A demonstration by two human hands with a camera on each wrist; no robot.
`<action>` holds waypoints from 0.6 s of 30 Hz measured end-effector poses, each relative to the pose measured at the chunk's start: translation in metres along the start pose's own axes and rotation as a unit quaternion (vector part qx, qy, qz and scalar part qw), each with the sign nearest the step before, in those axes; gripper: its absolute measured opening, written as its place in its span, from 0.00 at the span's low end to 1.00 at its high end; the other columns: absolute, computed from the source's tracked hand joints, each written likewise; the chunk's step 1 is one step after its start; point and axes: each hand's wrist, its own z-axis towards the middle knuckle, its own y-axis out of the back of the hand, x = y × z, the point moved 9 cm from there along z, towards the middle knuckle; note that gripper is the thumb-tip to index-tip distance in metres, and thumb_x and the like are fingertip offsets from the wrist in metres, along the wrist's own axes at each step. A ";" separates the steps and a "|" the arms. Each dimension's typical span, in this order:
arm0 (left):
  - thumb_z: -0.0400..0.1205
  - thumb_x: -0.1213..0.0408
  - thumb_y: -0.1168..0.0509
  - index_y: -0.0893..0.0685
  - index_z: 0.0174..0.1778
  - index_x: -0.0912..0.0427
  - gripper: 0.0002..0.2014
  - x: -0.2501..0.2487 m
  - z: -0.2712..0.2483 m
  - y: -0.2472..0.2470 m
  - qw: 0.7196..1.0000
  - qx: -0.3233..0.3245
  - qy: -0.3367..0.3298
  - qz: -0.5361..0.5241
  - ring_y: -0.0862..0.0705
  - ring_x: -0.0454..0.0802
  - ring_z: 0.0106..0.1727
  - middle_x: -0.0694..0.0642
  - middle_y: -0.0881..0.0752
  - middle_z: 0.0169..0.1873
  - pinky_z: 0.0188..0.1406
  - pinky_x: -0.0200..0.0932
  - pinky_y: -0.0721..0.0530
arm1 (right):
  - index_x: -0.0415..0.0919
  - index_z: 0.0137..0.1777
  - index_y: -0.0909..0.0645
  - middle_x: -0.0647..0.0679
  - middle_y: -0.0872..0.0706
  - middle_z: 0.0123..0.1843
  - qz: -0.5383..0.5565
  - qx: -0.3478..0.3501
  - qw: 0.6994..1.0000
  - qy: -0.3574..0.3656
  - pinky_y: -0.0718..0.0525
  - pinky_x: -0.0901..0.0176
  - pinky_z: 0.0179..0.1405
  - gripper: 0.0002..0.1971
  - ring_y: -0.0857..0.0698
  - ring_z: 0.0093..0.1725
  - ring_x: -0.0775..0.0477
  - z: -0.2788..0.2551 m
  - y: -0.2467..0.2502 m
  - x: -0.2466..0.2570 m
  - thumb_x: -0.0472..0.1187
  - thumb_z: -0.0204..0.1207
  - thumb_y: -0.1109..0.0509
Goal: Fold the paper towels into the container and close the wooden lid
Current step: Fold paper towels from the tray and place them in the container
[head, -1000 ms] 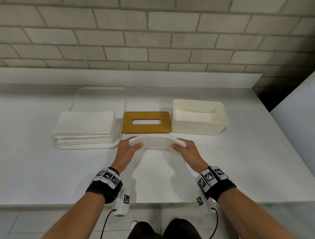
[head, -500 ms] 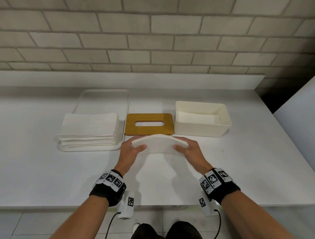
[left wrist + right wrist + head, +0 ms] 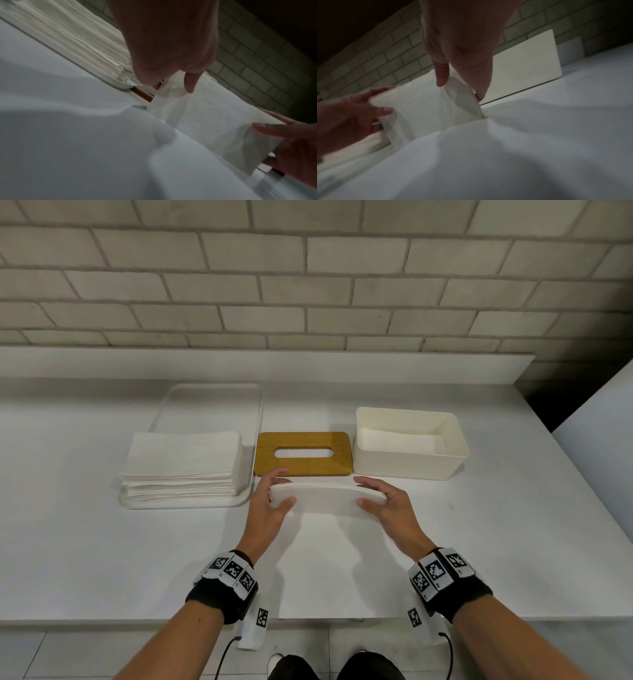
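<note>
A white paper towel [image 3: 325, 497] is folded over and held up above the table between both hands. My left hand [image 3: 274, 498] pinches its left end, thumb in front and fingers behind. My right hand [image 3: 376, 498] pinches the right end the same way. The wrist views show the towel [image 3: 205, 116] [image 3: 423, 102] hanging down to the tabletop. The cream container [image 3: 411, 446] stands behind and to the right, with a towel lying in its bottom. The wooden lid [image 3: 303, 453] with a slot lies flat just beyond the hands.
A stack of paper towels [image 3: 185, 467] sits on a clear tray [image 3: 205, 405] at the left. A brick wall and a low white ledge close off the back. The table's front edge runs under my wrists; a white panel stands at the far right.
Both hands have drawn the folded towel slightly nearer and straightened its arch. The view has tilted a little; the lid, container and stack have not moved.
</note>
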 end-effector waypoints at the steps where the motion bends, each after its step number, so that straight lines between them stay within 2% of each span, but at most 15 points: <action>1: 0.77 0.74 0.30 0.19 0.62 0.50 0.20 -0.004 -0.001 -0.002 1.000 0.010 -0.022 0.012 0.20 0.35 0.60 0.40 0.16 0.55 0.58 0.29 0.24 | 0.53 0.56 0.11 0.52 0.11 0.60 0.006 0.001 1.000 0.007 0.15 0.47 0.63 0.17 0.14 0.62 0.47 0.000 0.000 0.003 0.31 0.73 0.25; 4: 0.80 0.69 0.34 0.16 0.54 0.50 0.11 -0.012 -0.003 -0.007 0.996 0.033 -0.069 0.046 0.19 0.33 0.59 0.35 0.15 0.53 0.58 0.24 0.27 | 0.53 0.53 0.10 0.52 0.10 0.59 -0.008 0.013 1.000 0.017 0.17 0.47 0.66 0.14 0.14 0.62 0.49 -0.001 -0.003 0.009 0.33 0.76 0.27; 8: 0.82 0.73 0.35 0.16 0.58 0.55 0.12 -0.009 -0.002 -0.004 0.997 0.015 -0.063 0.045 0.20 0.31 0.61 0.31 0.15 0.55 0.59 0.23 0.28 | 0.54 0.52 0.10 0.52 0.10 0.58 -0.030 0.010 0.999 0.018 0.18 0.48 0.67 0.14 0.14 0.61 0.50 -0.001 -0.005 0.014 0.33 0.76 0.27; 10: 0.81 0.75 0.35 0.17 0.59 0.53 0.15 -0.012 -0.002 -0.005 0.997 0.016 -0.060 0.047 0.20 0.31 0.60 0.32 0.15 0.54 0.59 0.24 0.26 | 0.56 0.59 0.14 0.52 0.11 0.58 -0.014 0.009 1.000 0.016 0.15 0.52 0.62 0.19 0.14 0.61 0.48 -0.001 -0.004 0.012 0.31 0.75 0.27; 13: 0.77 0.80 0.34 0.22 0.63 0.48 0.25 0.002 0.000 0.000 1.000 0.001 0.005 0.015 0.19 0.40 0.57 0.44 0.16 0.55 0.55 0.29 0.22 | 0.55 0.73 0.26 0.48 0.11 0.56 0.004 -0.001 1.000 -0.003 0.13 0.56 0.56 0.32 0.13 0.57 0.50 -0.002 0.004 -0.002 0.27 0.73 0.27; 14: 0.77 0.80 0.33 0.22 0.63 0.46 0.26 0.008 0.000 -0.001 1.000 0.004 0.028 0.007 0.18 0.44 0.55 0.47 0.16 0.56 0.54 0.34 0.20 | 0.55 0.72 0.26 0.47 0.11 0.57 0.001 -0.007 1.000 -0.015 0.13 0.54 0.56 0.32 0.13 0.56 0.47 -0.002 0.005 -0.009 0.26 0.73 0.28; 16: 0.79 0.78 0.35 0.20 0.60 0.44 0.22 0.015 0.000 -0.004 0.999 0.015 0.050 0.008 0.17 0.51 0.52 0.49 0.15 0.58 0.53 0.45 0.18 | 0.54 0.59 0.16 0.46 0.12 0.52 -0.029 -0.020 0.999 -0.027 0.15 0.51 0.52 0.21 0.14 0.52 0.41 -0.002 0.009 -0.015 0.28 0.75 0.31; 17: 0.80 0.77 0.36 0.20 0.59 0.46 0.20 0.015 0.000 -0.005 0.998 0.016 0.053 0.011 0.16 0.50 0.51 0.50 0.15 0.57 0.52 0.43 0.18 | 0.54 0.51 0.14 0.47 0.12 0.47 -0.053 -0.030 0.998 -0.026 0.17 0.51 0.49 0.16 0.15 0.49 0.42 -0.002 0.010 -0.015 0.30 0.77 0.32; 18: 0.81 0.76 0.37 0.20 0.59 0.49 0.17 0.015 0.001 -0.006 0.998 0.016 0.055 0.017 0.16 0.48 0.51 0.51 0.14 0.55 0.52 0.36 0.18 | 0.54 0.47 0.14 0.49 0.12 0.43 -0.068 -0.035 0.997 -0.024 0.18 0.51 0.47 0.13 0.15 0.46 0.43 -0.002 0.011 -0.013 0.32 0.78 0.32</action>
